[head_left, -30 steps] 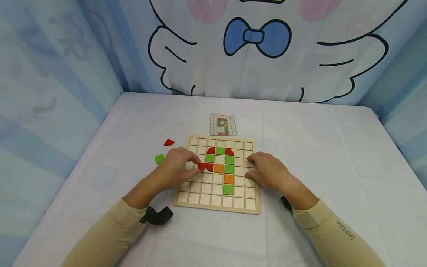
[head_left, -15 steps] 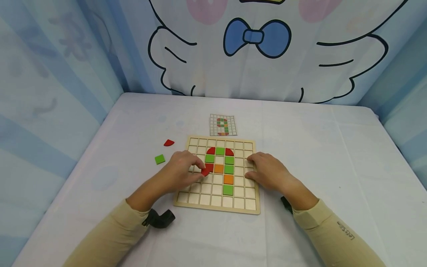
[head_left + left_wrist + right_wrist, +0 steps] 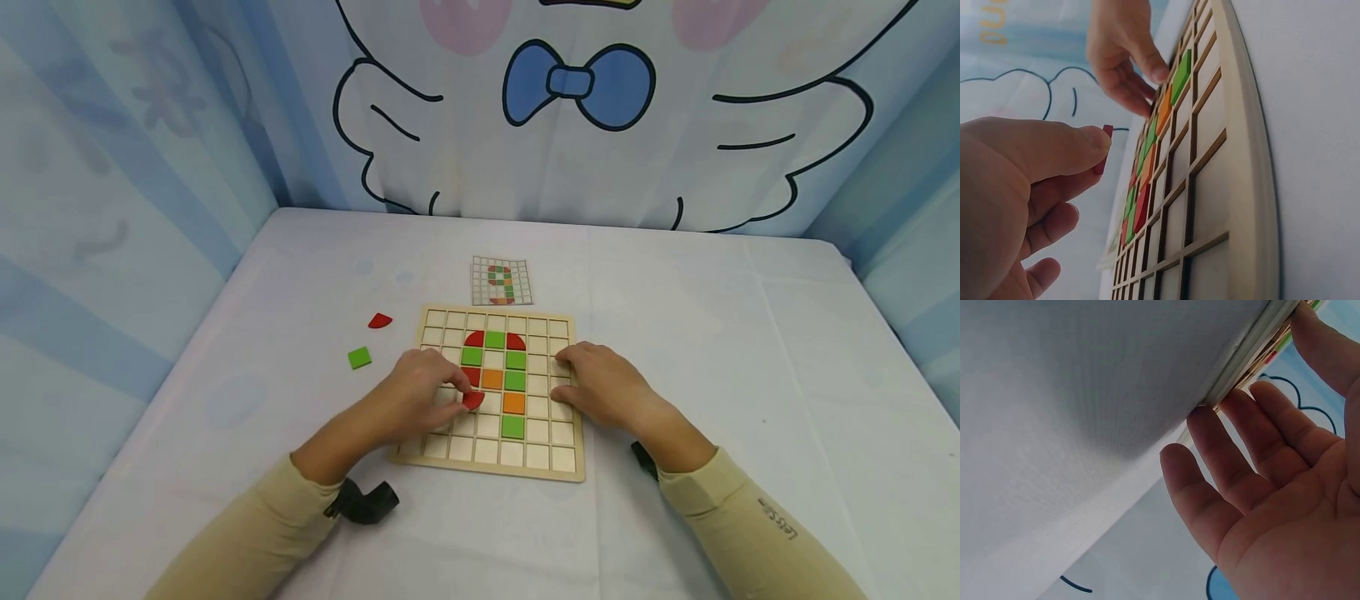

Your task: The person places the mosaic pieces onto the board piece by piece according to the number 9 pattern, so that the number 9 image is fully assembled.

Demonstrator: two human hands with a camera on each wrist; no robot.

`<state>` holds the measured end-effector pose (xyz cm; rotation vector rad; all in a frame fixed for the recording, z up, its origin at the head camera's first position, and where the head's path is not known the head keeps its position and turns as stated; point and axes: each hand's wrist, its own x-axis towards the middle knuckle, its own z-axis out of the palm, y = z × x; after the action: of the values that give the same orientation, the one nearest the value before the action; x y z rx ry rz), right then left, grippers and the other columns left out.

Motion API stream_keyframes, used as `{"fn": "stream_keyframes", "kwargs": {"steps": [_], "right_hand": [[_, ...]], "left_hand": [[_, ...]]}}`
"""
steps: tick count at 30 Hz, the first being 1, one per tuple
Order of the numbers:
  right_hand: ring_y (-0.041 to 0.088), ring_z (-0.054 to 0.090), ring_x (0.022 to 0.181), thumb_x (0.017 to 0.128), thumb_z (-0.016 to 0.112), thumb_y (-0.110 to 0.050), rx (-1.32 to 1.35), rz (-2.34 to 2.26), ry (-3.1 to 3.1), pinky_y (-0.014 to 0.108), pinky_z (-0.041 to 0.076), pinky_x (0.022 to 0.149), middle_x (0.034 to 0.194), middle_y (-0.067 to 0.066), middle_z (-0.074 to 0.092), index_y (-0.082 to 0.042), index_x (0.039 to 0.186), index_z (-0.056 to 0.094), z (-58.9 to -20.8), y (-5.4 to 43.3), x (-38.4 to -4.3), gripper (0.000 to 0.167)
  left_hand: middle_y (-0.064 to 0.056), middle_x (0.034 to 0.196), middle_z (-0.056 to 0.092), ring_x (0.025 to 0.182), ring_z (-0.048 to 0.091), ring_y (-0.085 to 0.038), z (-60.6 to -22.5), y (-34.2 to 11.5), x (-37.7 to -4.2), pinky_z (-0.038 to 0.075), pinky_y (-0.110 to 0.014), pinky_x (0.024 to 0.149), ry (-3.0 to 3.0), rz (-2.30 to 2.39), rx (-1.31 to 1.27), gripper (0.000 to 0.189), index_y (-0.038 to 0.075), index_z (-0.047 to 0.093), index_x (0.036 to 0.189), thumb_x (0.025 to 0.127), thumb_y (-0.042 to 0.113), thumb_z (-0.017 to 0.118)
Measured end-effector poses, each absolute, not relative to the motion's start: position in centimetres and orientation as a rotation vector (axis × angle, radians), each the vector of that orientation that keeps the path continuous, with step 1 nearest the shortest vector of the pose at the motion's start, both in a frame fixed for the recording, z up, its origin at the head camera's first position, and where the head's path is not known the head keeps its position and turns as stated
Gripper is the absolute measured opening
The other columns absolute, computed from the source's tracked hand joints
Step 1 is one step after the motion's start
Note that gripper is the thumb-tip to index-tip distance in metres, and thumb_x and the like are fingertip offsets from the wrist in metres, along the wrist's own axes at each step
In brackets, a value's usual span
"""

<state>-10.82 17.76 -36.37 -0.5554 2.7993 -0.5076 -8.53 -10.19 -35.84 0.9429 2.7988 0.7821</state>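
Note:
My left hand (image 3: 416,396) pinches a red quarter-circle tile (image 3: 474,401) between thumb and index finger, over the wooden grid board (image 3: 487,470). In the left wrist view that tile (image 3: 1106,150) stands on edge, apart from the board. Within the grid lie red corner tiles (image 3: 474,339), green square tiles (image 3: 513,427) and orange square tiles (image 3: 492,378). At the board's right edge rests my right hand (image 3: 606,385), thumb and fingers extended and spread. The right wrist view has its fingertips (image 3: 1200,414) touching the board's side.
A small pattern card (image 3: 502,280) lies just behind the board. Left of the board are a loose red quarter-circle tile (image 3: 380,321) and a loose green square tile (image 3: 359,357). A white cloth covers the table (image 3: 712,333), with curtains around it.
My left hand has lifted the red tile from beside the placed red one and carried it right and nearer to me. The right hand has stayed still.

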Motion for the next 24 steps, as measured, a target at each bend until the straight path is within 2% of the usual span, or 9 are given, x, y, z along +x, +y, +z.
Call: {"fn": "stream_keyframes", "kwargs": {"steps": [14,24], "right_hand": [[0.039,0.053,0.123,0.095,0.07,-0.025,-0.546,-0.495,2.801,0.05,0.04,0.104,0.13,0.021,0.059,0.006,0.132,0.056,-36.51,17.76,-10.87,0.05],[0.038,0.054,0.122,0.095,0.069,-0.025,-0.541,-0.488,2.801,0.051,0.041,0.103,0.131,0.021,0.058,0.006,0.133,0.056,-36.56,17.79,-10.79,0.051]], "left_hand": [[0.005,0.095,0.065,0.102,0.055,-0.018,-35.6,-9.37,-7.79,0.033,-0.046,0.105,2.721,0.804,0.889,0.012,0.016,0.072,0.096,0.088,0.02,0.079],[0.005,0.095,0.064,0.103,0.054,-0.018,-35.56,-9.16,-7.73,0.032,-0.045,0.106,2.731,0.805,0.869,0.012,0.018,0.072,0.095,0.086,0.021,0.081]]}}
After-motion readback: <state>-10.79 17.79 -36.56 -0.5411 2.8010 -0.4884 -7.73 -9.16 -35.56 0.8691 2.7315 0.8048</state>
